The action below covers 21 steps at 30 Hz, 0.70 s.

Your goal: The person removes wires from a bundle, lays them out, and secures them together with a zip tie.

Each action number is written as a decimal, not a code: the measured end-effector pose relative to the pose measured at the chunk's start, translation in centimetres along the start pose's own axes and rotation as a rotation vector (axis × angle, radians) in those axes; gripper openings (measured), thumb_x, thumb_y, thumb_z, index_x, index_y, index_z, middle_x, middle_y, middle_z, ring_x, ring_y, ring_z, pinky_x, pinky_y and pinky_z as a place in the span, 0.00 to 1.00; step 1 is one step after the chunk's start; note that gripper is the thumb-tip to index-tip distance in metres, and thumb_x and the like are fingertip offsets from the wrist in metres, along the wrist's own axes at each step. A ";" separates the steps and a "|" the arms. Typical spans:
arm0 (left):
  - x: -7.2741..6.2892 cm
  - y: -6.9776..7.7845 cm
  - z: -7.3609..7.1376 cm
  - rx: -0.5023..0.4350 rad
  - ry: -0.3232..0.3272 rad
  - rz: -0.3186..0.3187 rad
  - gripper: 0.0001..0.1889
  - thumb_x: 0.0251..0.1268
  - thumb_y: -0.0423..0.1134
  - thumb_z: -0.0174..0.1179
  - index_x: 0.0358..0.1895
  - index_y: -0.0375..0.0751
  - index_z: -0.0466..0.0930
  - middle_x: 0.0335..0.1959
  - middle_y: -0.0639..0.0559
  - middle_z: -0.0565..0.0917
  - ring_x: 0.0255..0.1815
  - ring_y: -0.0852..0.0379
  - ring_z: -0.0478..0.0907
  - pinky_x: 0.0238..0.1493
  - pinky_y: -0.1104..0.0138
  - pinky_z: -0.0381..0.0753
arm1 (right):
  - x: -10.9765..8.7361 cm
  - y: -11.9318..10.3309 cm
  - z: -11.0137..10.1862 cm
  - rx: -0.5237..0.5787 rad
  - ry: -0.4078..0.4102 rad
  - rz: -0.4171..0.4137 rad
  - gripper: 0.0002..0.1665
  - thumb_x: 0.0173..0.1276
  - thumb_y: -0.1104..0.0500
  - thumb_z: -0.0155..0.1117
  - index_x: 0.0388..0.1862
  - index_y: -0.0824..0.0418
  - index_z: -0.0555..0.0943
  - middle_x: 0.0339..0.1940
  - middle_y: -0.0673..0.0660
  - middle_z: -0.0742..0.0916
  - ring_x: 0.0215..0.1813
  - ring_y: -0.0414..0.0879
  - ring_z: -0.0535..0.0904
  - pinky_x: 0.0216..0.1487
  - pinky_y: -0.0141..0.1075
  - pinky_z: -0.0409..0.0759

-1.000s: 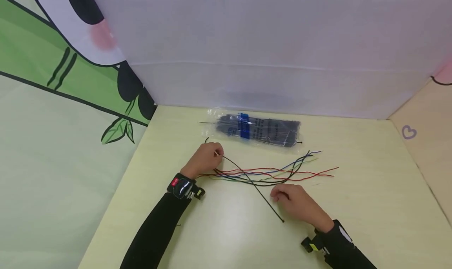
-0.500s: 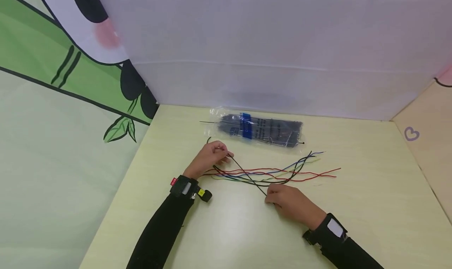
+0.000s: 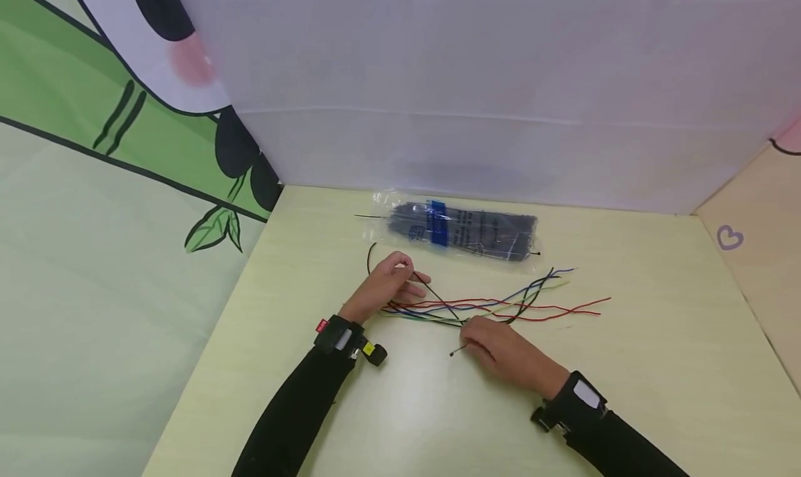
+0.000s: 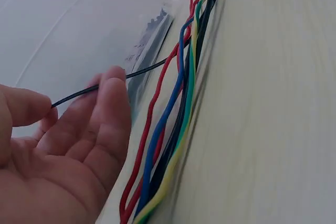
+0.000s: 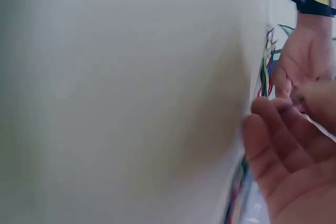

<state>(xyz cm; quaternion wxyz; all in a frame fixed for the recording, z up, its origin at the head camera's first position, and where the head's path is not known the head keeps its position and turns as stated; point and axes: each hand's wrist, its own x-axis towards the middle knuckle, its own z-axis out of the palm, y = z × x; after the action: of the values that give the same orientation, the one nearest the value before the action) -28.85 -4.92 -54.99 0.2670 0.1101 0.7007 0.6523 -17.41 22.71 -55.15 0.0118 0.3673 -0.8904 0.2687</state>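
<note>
A thin black cable tie (image 3: 437, 297) slants between both hands, above a bundle of loose coloured wires (image 3: 528, 298). My left hand (image 3: 389, 284) pinches it between thumb and index finger, the other fingers extended; its curved tail shows behind that hand. Nearer its head end, my right hand (image 3: 505, 352) pinches the tie, and the small head pokes out below the fingers. In the left wrist view, the tie (image 4: 147, 68) passes behind the red, blue, black and yellow-green wires (image 4: 181, 72). The right wrist view is blurred, and the right hand's grip is partly hidden there.
Behind the wires lies a clear plastic bag (image 3: 482, 232) full of black cable ties, with a blue band across it. One tie end sticks out at its left. A white cloth backdrop (image 3: 488, 115) stands along the rear edge of the pale table (image 3: 400, 421).
My right hand has taken hold of the cable tie near its head and moved up and left toward the wires. The left hand has turned its palm rightward and shifted slightly right, keeping the tie.
</note>
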 end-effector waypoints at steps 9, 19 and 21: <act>-0.2 -0.6 0.2 0.103 0.037 0.078 0.14 0.71 0.41 0.59 0.52 0.37 0.83 0.50 0.41 0.85 0.46 0.49 0.86 0.47 0.64 0.85 | 1.2 -1.5 1.4 0.881 0.154 0.407 0.11 0.78 0.59 0.50 0.47 0.67 0.75 0.42 0.68 0.85 0.41 0.60 0.85 0.44 0.43 0.86; 0.0 -1.2 -0.1 0.156 0.166 0.155 0.18 0.73 0.45 0.56 0.55 0.36 0.82 0.42 0.36 0.85 0.34 0.55 0.87 0.40 0.65 0.86 | 3.3 -2.9 2.8 0.989 0.315 0.541 0.23 0.78 0.51 0.51 0.51 0.72 0.77 0.48 0.72 0.84 0.46 0.58 0.87 0.48 0.43 0.85; -0.2 -1.3 0.1 0.227 0.197 0.167 0.15 0.72 0.43 0.57 0.52 0.37 0.84 0.41 0.40 0.87 0.34 0.55 0.87 0.38 0.67 0.86 | 3.5 -2.9 3.0 0.960 0.370 0.584 0.20 0.78 0.54 0.51 0.53 0.71 0.77 0.46 0.71 0.84 0.42 0.56 0.88 0.44 0.42 0.86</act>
<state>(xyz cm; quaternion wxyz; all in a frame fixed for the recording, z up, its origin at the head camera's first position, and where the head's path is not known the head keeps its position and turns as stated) -28.39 -5.14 -56.23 0.1281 0.1329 0.7811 0.5965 -17.55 17.31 -55.61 -0.0750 0.0185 -0.7164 0.6934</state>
